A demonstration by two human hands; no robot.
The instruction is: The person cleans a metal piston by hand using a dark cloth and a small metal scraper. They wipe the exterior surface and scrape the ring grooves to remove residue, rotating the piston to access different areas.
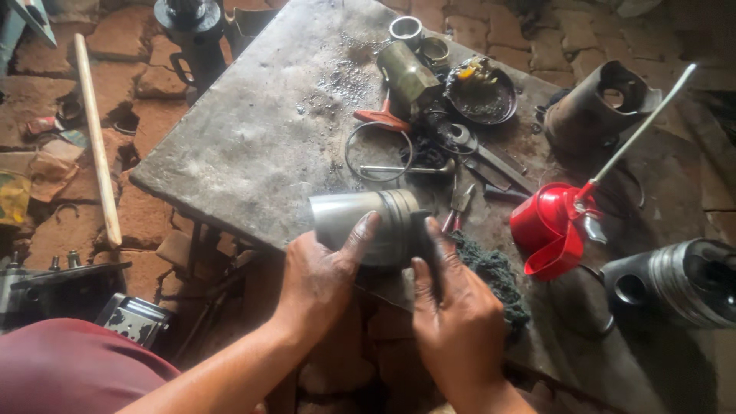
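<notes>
Head view: both hands, left (318, 276) and right (452, 307), closed around a grey piston (368, 222) above the metal table (253, 146).

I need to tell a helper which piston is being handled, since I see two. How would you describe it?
On the grey metal table, look at the near edge, where the left hand and right hand meet. The piston lies on its side between them, left of the red oil can. The other piston lies untouched at far right.

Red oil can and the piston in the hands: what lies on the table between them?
In the head view, a dark green rag lies between the red oil can and the piston, close beside the right hand. Red-handled pliers lie just above it.
</notes>
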